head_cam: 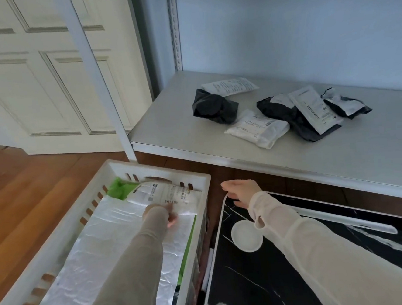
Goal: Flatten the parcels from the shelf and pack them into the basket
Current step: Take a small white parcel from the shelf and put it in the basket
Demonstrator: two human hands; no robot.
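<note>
A white slatted basket [198, 179] stands on the floor at lower left. Inside lie a white labelled parcel [169, 194], a green parcel [119, 187] and a large white bubble mailer [106, 245]. My left hand [171, 217] reaches into the basket and rests at the near edge of the labelled parcel, mostly hidden by my sleeve. My right hand [241, 192] lies on the corner of a black marbled tabletop [303, 277], fingers relaxed, holding nothing. On the shelf [194, 138] lie several parcels: a black one [213, 107], a white one [257, 128], and a dark pile with labels [313, 111].
The shelf's white upright post [99, 81] rises just behind the basket. A round white coaster [246, 236] sits on the marbled tabletop. A cream panelled door [31, 82] and wooden floor [28, 191] fill the left side.
</note>
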